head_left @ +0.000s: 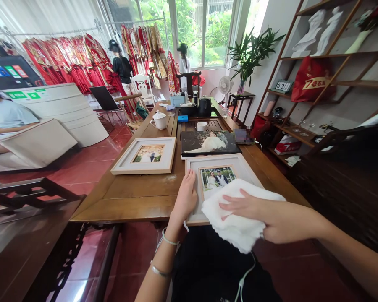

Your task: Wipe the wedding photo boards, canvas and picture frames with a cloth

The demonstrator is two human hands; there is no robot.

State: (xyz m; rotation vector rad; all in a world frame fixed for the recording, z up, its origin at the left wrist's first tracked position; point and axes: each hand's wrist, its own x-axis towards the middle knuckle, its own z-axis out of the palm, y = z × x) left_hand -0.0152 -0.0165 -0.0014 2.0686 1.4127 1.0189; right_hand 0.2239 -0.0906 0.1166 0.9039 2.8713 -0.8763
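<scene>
A pale picture frame (256, 178) with a couple's photo lies at the table's near edge. My left hand (186, 193) grips its left side, the fingers along the edge. My right hand (248, 209) holds a fluffy white cloth (236, 235) against the frame's lower right part, fingers spread over the fabric. The cloth covers that corner of the frame and part of the photo. A second pale picture frame (129, 156) rests flat to the left. Just beyond my frame lies a dark photo panel (192, 141) showing a white gown.
The wooden table (138, 203) also carries a white lidded cup (159, 121), a small white cup (202, 126), a blue box (182, 118) and a black pot (204, 105). Wooden chairs flank it. A shelf (305, 130) stands at right. People and red garments (63, 58) are farther back.
</scene>
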